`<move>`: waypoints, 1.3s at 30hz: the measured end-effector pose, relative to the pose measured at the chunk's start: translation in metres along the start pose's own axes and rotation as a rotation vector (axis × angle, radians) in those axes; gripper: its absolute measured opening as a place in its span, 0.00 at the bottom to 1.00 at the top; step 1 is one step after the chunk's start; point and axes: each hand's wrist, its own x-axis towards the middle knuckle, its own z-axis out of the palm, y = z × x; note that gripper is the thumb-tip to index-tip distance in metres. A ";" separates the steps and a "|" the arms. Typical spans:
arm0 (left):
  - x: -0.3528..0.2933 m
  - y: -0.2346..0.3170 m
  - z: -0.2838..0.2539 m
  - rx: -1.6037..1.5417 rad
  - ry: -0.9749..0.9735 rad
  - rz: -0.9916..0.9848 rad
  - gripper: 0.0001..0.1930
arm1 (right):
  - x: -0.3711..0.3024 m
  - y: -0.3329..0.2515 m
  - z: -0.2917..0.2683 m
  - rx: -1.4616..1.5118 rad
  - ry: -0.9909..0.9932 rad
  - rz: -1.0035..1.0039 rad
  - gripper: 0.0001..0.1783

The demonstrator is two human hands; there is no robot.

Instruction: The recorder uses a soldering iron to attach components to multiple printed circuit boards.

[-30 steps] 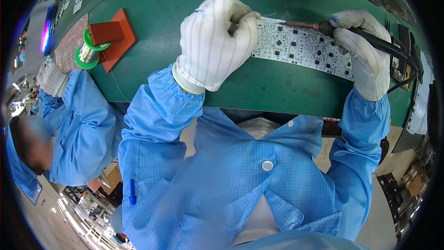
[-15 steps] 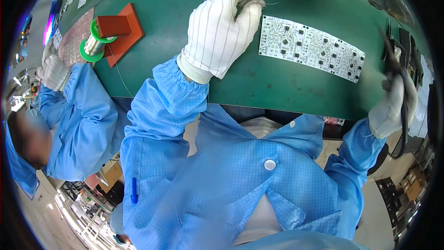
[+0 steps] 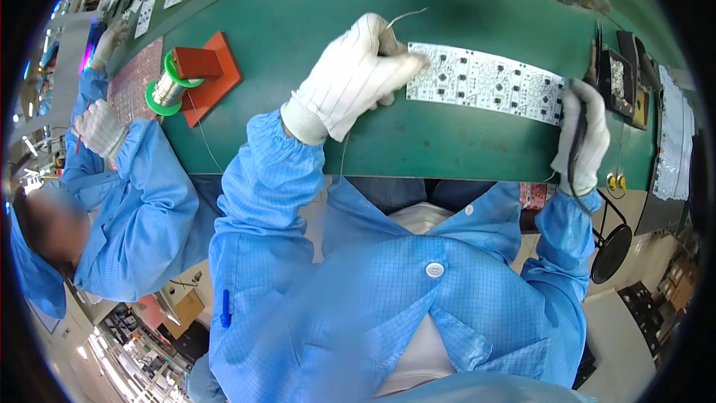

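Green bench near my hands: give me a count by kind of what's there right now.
White circuit board panel: 1
Solder wire spool: 1
Orange spool stand: 1
Soldering iron: 1
Gloved hands, left hand and right hand: 2
Total: 6

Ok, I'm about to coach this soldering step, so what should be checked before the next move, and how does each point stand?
1. Left hand pinches solder wire: ok.
2. White circuit board strip flat on green bench: ok.
3. Left hand steadies the board's end: ok.
4. Right hand grips soldering iron: ok.
5. Iron tip on a joint: cannot tell, tip hidden.
6. Solder spool feeds freely: cannot tell.
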 end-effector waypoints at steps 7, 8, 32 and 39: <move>0.002 0.011 -0.010 -0.532 0.362 -0.094 0.17 | -0.003 -0.020 0.004 0.657 0.196 0.280 0.23; 0.000 0.010 -0.009 -0.663 0.360 -0.034 0.18 | -0.002 -0.021 0.001 0.606 0.170 0.278 0.23; -0.017 -0.010 -0.020 -0.790 0.348 0.203 0.21 | -0.003 -0.041 0.000 0.498 0.115 0.194 0.24; -0.022 -0.019 -0.018 -0.916 0.305 0.246 0.20 | -0.014 -0.046 0.003 0.493 0.128 0.198 0.25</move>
